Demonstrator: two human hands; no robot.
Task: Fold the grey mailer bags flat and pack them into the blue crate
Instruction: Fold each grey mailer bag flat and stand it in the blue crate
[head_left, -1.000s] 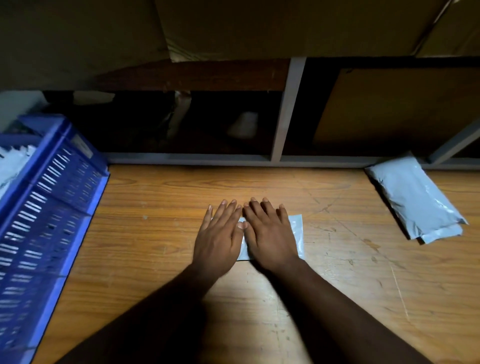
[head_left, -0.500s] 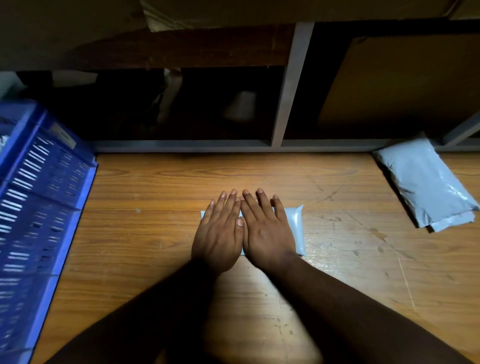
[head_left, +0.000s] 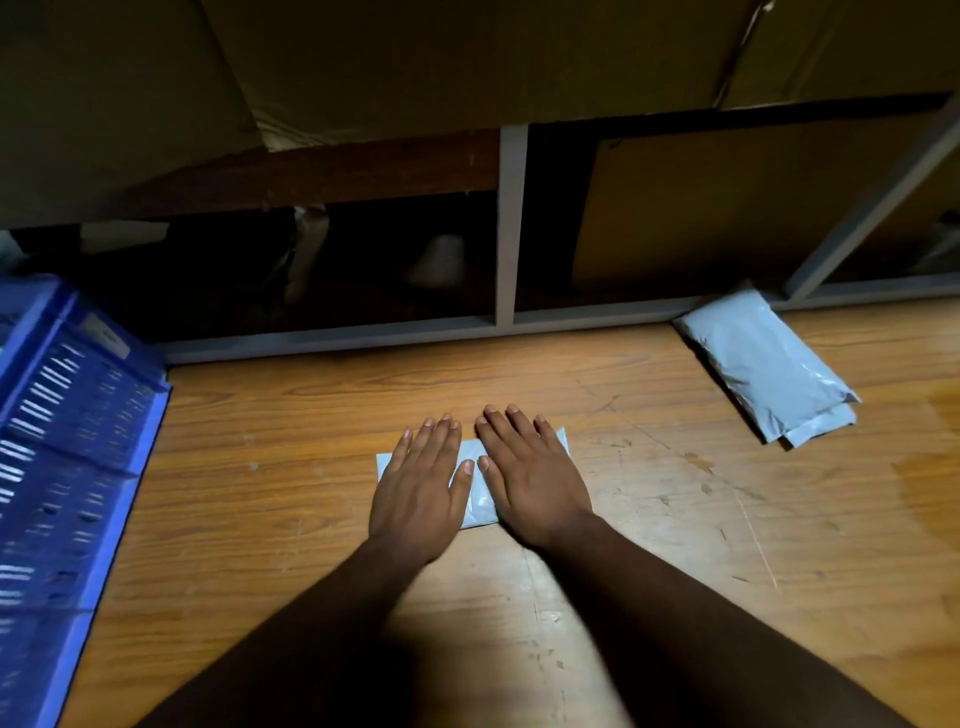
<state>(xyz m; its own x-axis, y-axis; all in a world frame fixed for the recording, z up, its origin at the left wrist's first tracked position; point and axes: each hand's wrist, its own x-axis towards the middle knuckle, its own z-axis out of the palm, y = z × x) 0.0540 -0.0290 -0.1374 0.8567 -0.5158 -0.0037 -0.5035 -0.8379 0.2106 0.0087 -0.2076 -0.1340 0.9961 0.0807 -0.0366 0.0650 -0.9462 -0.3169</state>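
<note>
Left hand (head_left: 422, 488) and right hand (head_left: 531, 480) press flat, fingers straight, on a folded grey mailer bag (head_left: 477, 499) on the wooden table (head_left: 270, 467). The hands have spread apart since earlier, baring the bag's middle. Far left stands the blue crate (head_left: 67, 467); far right, another mailer bag (head_left: 769, 374).

The flat folded plastic mailer bag (head_left: 475, 496) is pale grey-blue, as is the stack of mailer bags (head_left: 769, 369) at the tabletop's far right edge. The slotted plastic crate (head_left: 72, 441) is bright blue. The wood-grain tabletop (head_left: 311, 415) is orange-brown with scratches; the metal shelf frame (head_left: 511, 228) is grey.
</note>
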